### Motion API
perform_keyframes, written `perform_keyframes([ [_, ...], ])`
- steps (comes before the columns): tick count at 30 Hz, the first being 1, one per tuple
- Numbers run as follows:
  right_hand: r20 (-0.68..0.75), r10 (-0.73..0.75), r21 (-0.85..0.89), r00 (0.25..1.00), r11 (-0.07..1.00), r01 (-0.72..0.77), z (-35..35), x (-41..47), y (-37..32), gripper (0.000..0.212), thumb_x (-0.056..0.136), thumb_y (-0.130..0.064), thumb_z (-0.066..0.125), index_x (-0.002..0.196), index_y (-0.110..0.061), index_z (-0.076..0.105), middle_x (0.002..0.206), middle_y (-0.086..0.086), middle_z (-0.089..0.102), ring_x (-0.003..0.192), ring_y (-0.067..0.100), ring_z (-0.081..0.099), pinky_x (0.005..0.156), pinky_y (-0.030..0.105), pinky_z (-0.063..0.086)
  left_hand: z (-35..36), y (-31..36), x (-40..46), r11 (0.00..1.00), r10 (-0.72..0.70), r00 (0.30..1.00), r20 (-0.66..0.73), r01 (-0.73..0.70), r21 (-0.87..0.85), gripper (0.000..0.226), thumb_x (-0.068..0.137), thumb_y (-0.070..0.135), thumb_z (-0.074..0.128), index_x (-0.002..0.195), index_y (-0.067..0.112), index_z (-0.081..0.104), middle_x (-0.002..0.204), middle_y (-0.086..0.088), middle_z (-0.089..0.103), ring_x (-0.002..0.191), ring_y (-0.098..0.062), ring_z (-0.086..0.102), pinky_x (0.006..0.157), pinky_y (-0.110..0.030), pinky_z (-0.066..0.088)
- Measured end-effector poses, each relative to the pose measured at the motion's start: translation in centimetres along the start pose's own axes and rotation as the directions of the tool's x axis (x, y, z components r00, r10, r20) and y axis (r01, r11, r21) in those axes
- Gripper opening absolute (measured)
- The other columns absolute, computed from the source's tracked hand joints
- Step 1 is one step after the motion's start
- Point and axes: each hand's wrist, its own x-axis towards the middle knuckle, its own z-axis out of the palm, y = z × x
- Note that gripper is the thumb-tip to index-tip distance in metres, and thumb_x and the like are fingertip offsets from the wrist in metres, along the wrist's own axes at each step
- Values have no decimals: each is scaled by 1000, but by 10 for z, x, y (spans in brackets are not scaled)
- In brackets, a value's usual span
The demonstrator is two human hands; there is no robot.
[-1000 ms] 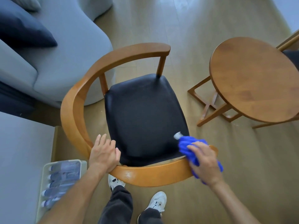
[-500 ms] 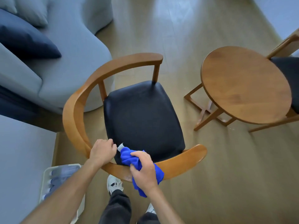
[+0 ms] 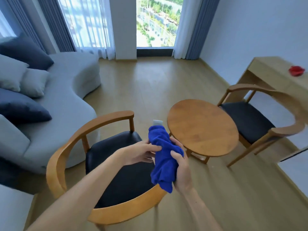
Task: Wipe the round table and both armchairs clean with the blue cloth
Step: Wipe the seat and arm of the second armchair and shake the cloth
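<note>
The blue cloth [image 3: 164, 157] is bunched up and held in the air above the near armchair [image 3: 70, 147], which has a curved wooden back and a black seat. My right hand [image 3: 180, 170] grips the cloth's lower right side. My left hand [image 3: 141, 153] pinches its left edge with the fingers. A white tag shows at the cloth's top. The round wooden table [image 3: 202, 128] stands just right of the cloth. The second armchair [image 3: 250, 120] sits beyond the table on the right.
A grey curved sofa [image 3: 66, 90] with dark and light cushions fills the left. A light wooden desk [image 3: 273, 74] with a red object [image 3: 297, 70] stands at the right wall. Curtains and a window are at the back, with bare wooden floor between.
Both hands have come off the chair's wooden rail and now hold the cloth up in the air. My head has lifted, so the room, window and second armchair come into view.
</note>
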Motion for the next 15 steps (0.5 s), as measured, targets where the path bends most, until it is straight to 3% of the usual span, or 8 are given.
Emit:
perform_keyframes([
  [3, -24, -79, -56, 997, 995, 77, -13, 6, -46, 45, 87, -26, 50, 131, -13, 52, 129, 7, 61, 117, 25, 60, 95, 37, 52, 32, 33, 12, 993, 111, 994, -24, -112, -45, 69, 77, 27, 72, 137, 23, 38, 130, -6, 59, 115, -27, 61, 97, -42, 49],
  [7, -19, -164, -167, 986, 973, 159, -34, 18, -92, 41, 88, -28, 55, 127, -18, 54, 125, 0, 63, 111, 17, 62, 85, 28, 54, 56, 76, 30, 973, 232, 971, -65, -231, 24, 76, 65, 35, 81, 129, 38, 40, 125, 5, 62, 112, -17, 62, 85, -34, 54],
  [10, -37, -220, -299, 975, 933, 199, -49, 37, -115, 36, 84, -29, 62, 119, -23, 56, 116, -6, 65, 109, 15, 62, 85, 29, 53, 66, 108, 49, 916, 335, 930, -147, -285, 282, 66, 59, 39, 77, 116, 48, 45, 115, 9, 64, 105, -14, 63, 86, -35, 54],
  [12, -74, -238, -378, 968, 905, 194, -59, 57, -130, 37, 82, -24, 68, 115, -31, 53, 112, -10, 65, 108, 11, 61, 84, 27, 53, 68, 131, 62, 813, 385, 912, -146, -260, 520, 48, 60, 42, 68, 100, 55, 46, 98, 16, 65, 93, -9, 62, 75, -28, 50],
  [15, -1, -269, -534, 963, 815, 227, -79, 88, -157, 75, 81, -9, 71, 124, -56, 32, 122, -27, 50, 108, -10, 53, 77, 10, 50, 69, 162, 84, 590, 398, 917, 6, -261, 764, 35, 66, 38, 59, 95, 50, 44, 90, 18, 62, 83, -7, 59, 66, -24, 42],
])
